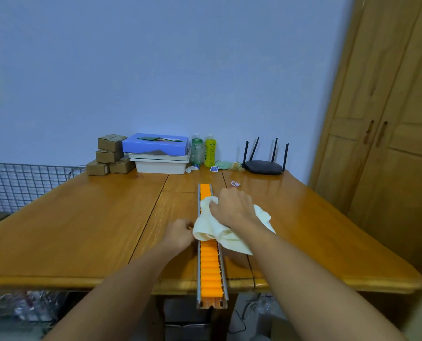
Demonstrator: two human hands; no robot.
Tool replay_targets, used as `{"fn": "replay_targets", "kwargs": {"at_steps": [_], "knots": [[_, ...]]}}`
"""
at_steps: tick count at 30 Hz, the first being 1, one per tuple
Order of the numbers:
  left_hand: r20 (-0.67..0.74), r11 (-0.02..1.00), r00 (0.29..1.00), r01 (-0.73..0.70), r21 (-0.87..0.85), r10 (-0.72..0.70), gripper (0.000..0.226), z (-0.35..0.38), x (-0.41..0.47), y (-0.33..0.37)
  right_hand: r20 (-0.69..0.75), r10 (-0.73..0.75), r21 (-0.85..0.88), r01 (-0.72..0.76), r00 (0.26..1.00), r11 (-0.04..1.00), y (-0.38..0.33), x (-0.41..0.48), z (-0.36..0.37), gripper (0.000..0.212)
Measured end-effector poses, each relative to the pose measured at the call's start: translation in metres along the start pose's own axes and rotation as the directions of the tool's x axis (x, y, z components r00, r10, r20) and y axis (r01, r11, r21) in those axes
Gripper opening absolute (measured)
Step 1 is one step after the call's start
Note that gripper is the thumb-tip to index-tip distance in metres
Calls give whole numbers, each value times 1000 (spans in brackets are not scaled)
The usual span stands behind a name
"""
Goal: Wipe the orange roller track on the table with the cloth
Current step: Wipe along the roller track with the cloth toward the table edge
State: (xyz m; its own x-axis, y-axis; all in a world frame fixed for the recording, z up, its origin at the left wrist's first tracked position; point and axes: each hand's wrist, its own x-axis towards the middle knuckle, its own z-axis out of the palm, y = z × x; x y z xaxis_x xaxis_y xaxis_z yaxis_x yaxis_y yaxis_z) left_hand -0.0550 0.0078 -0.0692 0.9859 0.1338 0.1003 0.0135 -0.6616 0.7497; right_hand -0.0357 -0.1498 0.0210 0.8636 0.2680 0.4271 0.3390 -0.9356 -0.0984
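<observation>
The orange roller track (pixel 210 269) in its metal frame runs straight away from me down the middle of the wooden table (pixel 87 225), its near end overhanging the front edge. A cream cloth (pixel 212 226) is draped over the track's far half. My right hand (pixel 233 205) grips the bunched cloth from above and presses it on the rollers. My left hand (pixel 179 232) rests against the track's left rail beside the cloth, fingers curled at the rail; what they hold is hidden by the cloth edge.
At the table's far edge stand several cardboard boxes (pixel 109 155), a blue box on white trays (pixel 157 152), two bottles (pixel 203 150) and a black router (pixel 264 166). A wire rack (pixel 15 183) is at left, a wooden wardrobe (pixel 389 134) at right.
</observation>
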Motion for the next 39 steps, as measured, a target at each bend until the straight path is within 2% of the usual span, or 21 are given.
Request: {"fn": "replay_targets", "kwargs": {"at_steps": [1, 4, 8, 13, 19, 23, 25, 33, 39], "knots": [[4, 1000, 1000, -9, -9, 9, 7, -1, -5, 0, 0, -5, 26, 5, 1000, 1000, -4, -2, 1, 21], [8, 1000, 1000, -20, -8, 20, 26, -6, -12, -2, 4, -30, 45, 30, 1000, 999, -16, -9, 12, 27], [26, 999, 1000, 14, 28, -15, 39, -7, -12, -6, 53, -50, 37, 48, 997, 998, -26, -21, 33, 28], [9, 996, 1000, 16, -88, -16, 44, -6, -16, -5, 90, -70, -2, 71, 993, 997, -25, -32, 50, 30], [19, 985, 1000, 14, -170, -11, 28, -4, -15, -12, 32, -139, -90, 141, 990, 986, -23, -39, 52, 29], [11, 986, 1000, 16, -165, -15, 32, -4, -15, -11, 24, -157, -141, 159, 987, 977, -23, -43, 50, 27], [-3, 990, 1000, 25, -141, -26, 26, -3, -14, -11, 24, -154, -161, 156, 988, 975, -23, -44, 49, 27], [-51, 995, 995, 87, -48, -89, 25, 2, -21, 2, 76, -92, -248, 108, 993, 963, -3, -54, 36, 21], [-58, 991, 989, 134, -6, -134, 23, 4, -35, 9, 158, -102, -294, 146, 982, 945, 20, -70, 28, 18]]}}
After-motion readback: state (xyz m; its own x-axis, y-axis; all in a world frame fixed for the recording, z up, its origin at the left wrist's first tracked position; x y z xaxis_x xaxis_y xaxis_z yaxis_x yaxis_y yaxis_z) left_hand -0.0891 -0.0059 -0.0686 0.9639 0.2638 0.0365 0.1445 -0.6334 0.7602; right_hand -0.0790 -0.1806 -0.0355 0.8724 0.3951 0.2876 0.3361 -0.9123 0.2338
